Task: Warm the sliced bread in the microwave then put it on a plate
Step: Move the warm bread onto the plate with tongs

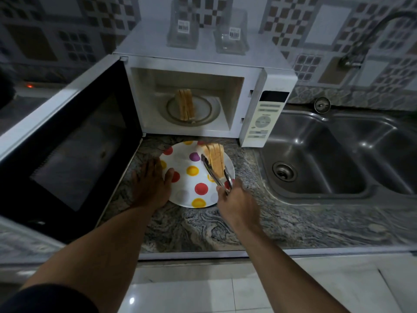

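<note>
A white microwave (266, 80) stands on the counter with its door (67, 141) swung open to the left. Inside, a few bread slices (185, 105) stand on edge on the glass turntable (203, 109). In front of the microwave lies a white plate (180, 195) with coloured dots. My right hand (234, 204) grips metal tongs (220, 177), which are clamped on a stack of bread slices (216, 160) over the plate's far right part. My left hand (151, 181) lies flat on the plate's left rim, fingers spread.
A steel double sink (338, 159) with a tap (370, 39) lies right of the microwave. Two clear glass containers (182, 30) stand on the microwave's top. The grey marbled counter (225, 227) runs to a front edge near me. The open door blocks the left side.
</note>
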